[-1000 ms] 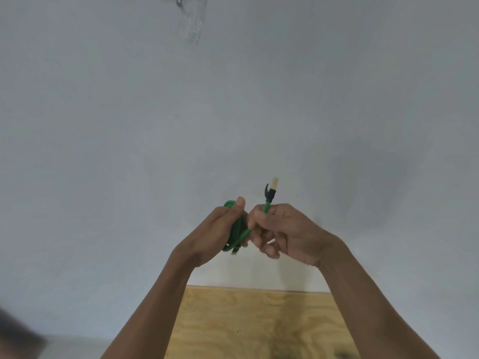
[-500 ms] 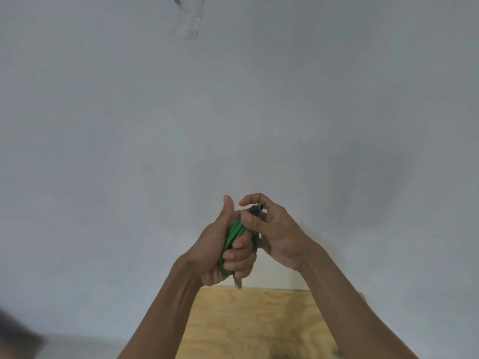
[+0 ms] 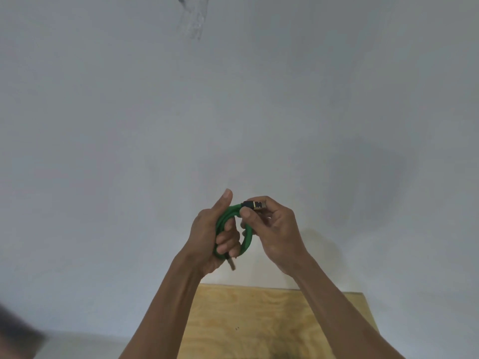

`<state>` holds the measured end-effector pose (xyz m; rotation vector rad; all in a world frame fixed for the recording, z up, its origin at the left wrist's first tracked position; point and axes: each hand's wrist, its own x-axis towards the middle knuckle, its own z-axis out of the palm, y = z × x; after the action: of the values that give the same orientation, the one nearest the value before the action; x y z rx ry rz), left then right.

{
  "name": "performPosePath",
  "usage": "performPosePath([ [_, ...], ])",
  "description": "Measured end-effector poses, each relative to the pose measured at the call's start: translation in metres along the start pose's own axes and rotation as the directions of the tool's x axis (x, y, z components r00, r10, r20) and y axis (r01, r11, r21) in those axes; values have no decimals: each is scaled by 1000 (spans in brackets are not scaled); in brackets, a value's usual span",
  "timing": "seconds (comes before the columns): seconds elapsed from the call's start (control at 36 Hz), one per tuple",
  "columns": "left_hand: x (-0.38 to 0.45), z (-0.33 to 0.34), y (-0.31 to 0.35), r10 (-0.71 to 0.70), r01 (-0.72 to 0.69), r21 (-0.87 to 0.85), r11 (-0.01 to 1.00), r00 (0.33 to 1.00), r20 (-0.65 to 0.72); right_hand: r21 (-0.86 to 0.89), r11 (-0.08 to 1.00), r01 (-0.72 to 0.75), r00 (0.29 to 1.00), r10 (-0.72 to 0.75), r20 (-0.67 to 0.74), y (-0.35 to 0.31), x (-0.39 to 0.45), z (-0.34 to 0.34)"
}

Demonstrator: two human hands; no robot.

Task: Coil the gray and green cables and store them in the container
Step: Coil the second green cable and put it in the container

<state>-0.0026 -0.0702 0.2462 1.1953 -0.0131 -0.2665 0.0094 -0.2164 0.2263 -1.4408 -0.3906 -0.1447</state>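
The green cable [image 3: 248, 238] is wound into a small coil held up in front of a pale wall. My left hand [image 3: 207, 237] is closed around the coil, thumb pointing up, and one plug end pokes out below its fingers. My right hand [image 3: 274, 229] pinches the other end by its black and gold plug [image 3: 255, 204], bent over the top of the coil. No gray cable and no container are in view.
A plywood table top [image 3: 272, 322] lies below my forearms, its far edge against the gray wall [image 3: 233, 99]. A dark blurred shape [image 3: 15, 332] sits at the lower left corner.
The plug end stood upright above my right hand a second ago; it has been bent down across the coil. My left hand has turned so that its fingers wrap the loops.
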Motion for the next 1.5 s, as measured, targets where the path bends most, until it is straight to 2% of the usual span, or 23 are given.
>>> performPosePath([
  [0.08,-2,-1,2,-81,93,-111,989,991,105,-3,1000,-16,999,16,32,-1,-1,3],
  [0.17,-3,-3,5,-98,131,-167,977,976,195,67,994,-82,992,74,103,-3,-2,6],
  [0.25,-3,-7,4,-94,134,-185,974,973,209,27,996,-79,990,75,122,-4,-2,8],
  [0.39,-2,-4,2,-69,77,-79,994,992,101,-132,991,26,999,-19,51,1,-2,12],
  [0.47,-1,2,1,-13,14,-31,999,1000,17,-156,987,31,999,-29,15,5,-2,16],
  [0.53,1,4,2,27,-26,12,1000,996,-85,-169,985,33,999,-39,-27,4,-3,17],
  [0.61,3,0,2,140,-104,154,983,959,-247,-219,974,51,996,-66,-62,0,-6,17],
  [0.78,4,9,-9,401,-264,386,884,853,-334,-191,981,11,996,-28,-84,1,-7,20],
  [0.86,7,7,-12,431,-244,443,863,813,-391,-215,977,-5,996,-15,-92,1,-8,21],
  [0.94,10,3,-12,445,-209,479,853,772,-455,-319,948,12,991,-55,-125,0,-8,21],
  [1.03,11,3,-11,425,-189,444,876,739,-523,-452,891,35,979,-122,-163,-3,-10,22],
  [1.08,13,2,-11,405,-181,413,893,722,-561,-480,877,19,977,-119,-179,-4,-13,26],
  [1.17,16,1,-12,403,-206,376,904,703,-585,-497,868,-4,982,-91,-167,-3,-18,31],
  [1.28,14,3,-11,416,-244,356,902,710,-568,-494,869,-23,993,-36,-109,-8,-18,32],
  [1.42,11,0,-8,429,-250,376,892,729,-534,-526,849,-43,982,-61,-180,-2,-14,32],
  [1.5,9,-2,-6,431,-248,386,889,739,-517,-461,881,-107,986,35,-162,7,-11,31],
])
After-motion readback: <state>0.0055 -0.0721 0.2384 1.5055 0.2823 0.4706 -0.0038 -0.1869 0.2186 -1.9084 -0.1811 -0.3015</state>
